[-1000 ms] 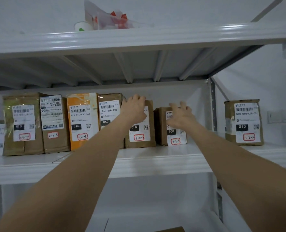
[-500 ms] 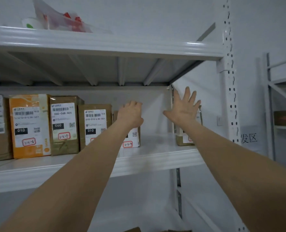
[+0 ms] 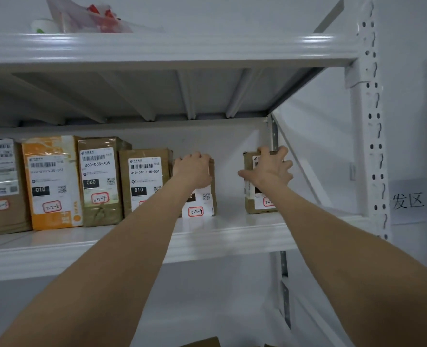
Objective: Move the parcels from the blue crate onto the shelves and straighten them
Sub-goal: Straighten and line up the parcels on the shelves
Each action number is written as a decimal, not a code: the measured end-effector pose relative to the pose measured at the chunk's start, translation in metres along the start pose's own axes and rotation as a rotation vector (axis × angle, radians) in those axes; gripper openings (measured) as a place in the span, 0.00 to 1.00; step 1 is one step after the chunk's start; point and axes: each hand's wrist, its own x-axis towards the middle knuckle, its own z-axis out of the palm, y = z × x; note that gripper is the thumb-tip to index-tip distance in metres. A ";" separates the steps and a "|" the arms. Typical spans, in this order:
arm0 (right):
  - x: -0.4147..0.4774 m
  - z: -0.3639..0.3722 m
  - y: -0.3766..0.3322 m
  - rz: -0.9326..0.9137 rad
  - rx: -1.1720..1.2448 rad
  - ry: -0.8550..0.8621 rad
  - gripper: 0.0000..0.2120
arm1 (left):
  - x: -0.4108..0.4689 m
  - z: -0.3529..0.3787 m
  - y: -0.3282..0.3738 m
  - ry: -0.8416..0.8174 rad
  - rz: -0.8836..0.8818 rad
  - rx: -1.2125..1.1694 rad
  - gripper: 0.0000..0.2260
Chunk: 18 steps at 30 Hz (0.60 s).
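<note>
Several brown and orange parcels stand upright in a row on the white shelf (image 3: 232,234). My left hand (image 3: 195,171) grips the top of the small brown parcel (image 3: 207,204) at the right end of that row, fingers curled over its upper edge. A gap of bare shelf lies to its right. My right hand (image 3: 270,169) holds the lone brown parcel (image 3: 251,204) near the shelf's right end, fingers hooked over its top and thumb out to the left. The blue crate is out of view.
The orange parcel (image 3: 52,181) and other labelled boxes (image 3: 100,181) fill the shelf's left part. The perforated white upright (image 3: 372,146) bounds the shelf on the right. A plastic bag (image 3: 92,16) lies on the upper shelf. A box corner (image 3: 202,343) shows at the bottom.
My right hand went from spread open in front of the far-right parcel to gripping its top. My left hand stayed on the small parcel. The view has turned right over the last second.
</note>
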 end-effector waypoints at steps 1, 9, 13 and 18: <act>-0.003 0.009 -0.010 -0.023 0.006 -0.006 0.38 | 0.001 0.000 -0.002 0.003 0.009 0.004 0.25; -0.014 0.047 -0.039 -0.153 0.115 0.003 0.27 | 0.003 0.005 -0.013 0.018 0.026 0.015 0.28; -0.015 0.049 -0.030 -0.076 0.193 -0.054 0.38 | 0.005 0.008 -0.014 0.014 0.033 0.004 0.28; -0.021 0.048 -0.033 -0.060 0.280 -0.126 0.42 | 0.004 0.009 -0.015 0.010 0.027 -0.002 0.29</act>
